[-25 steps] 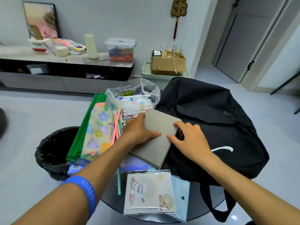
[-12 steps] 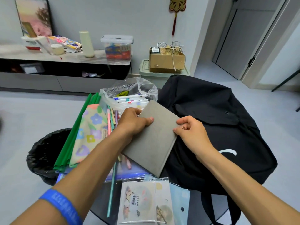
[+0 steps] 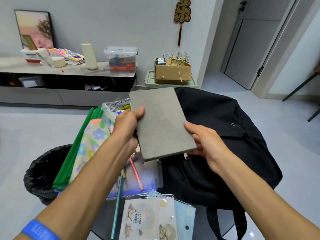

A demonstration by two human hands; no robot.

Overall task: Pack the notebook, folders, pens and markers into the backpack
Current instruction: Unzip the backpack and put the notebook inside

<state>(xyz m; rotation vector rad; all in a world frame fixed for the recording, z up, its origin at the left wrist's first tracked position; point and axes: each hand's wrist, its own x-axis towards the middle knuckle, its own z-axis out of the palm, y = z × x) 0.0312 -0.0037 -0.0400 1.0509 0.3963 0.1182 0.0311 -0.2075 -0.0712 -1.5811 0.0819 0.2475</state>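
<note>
Above cluttered table [image 3: 199, 220] and black backpack [image 3: 225, 135], grey notebook [image 3: 161, 123] in both hands' grip: left hand [image 3: 127, 125], right hand [image 3: 207, 144].

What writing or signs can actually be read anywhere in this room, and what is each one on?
"乐": gold character on the red wall hanging.
"ANK YOU" (partial, upside down): clear plastic bag behind the left hand.
Blue wristband: pale lettering, too blurred to read.
Sticker pack: barcode label, too small to read.
White box on the sideboard: print too blurred.

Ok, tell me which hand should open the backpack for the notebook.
Right. The right hand only supports the notebook at its lower right corner, directly over the backpack and by its zipper pull; the left hand grips the notebook's far-side edge.
</note>
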